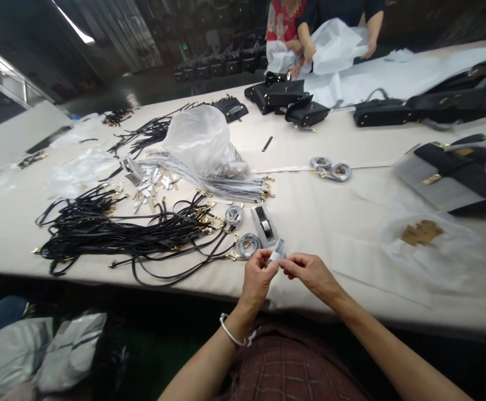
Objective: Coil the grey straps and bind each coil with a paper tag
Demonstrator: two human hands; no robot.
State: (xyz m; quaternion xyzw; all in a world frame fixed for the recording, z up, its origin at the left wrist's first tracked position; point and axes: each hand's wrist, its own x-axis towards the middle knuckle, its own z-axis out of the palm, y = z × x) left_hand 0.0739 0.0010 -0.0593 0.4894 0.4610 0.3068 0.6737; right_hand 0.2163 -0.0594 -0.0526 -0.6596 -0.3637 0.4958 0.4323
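Between my hands, over the table's front edge, is a coiled strap (280, 247) in greyish wrap, seen mostly edge-on, with a white strip across it. My left hand (257, 278) pinches it between thumb and fingers. At its right edge the fingers of my right hand (309, 272) are closed, tips against the white strip; exactly what they grip is partly hidden. Just behind stands a grey tape dispenser (264, 225). Two more coils, one wrapped coil (249, 245) near my left hand and a smaller coil (234, 215) behind it, lie beside the dispenser.
Left of my hands lies a heap of black straps (134, 236) with gold clasps. Behind are grey-wrapped straps (238, 186), a plastic bag (201, 133) and paper scraps (153, 186). Black handbags (276, 94) and a bag of brown pieces (422, 233) lie farther off. Two people handle white sheeting (337, 47) opposite.
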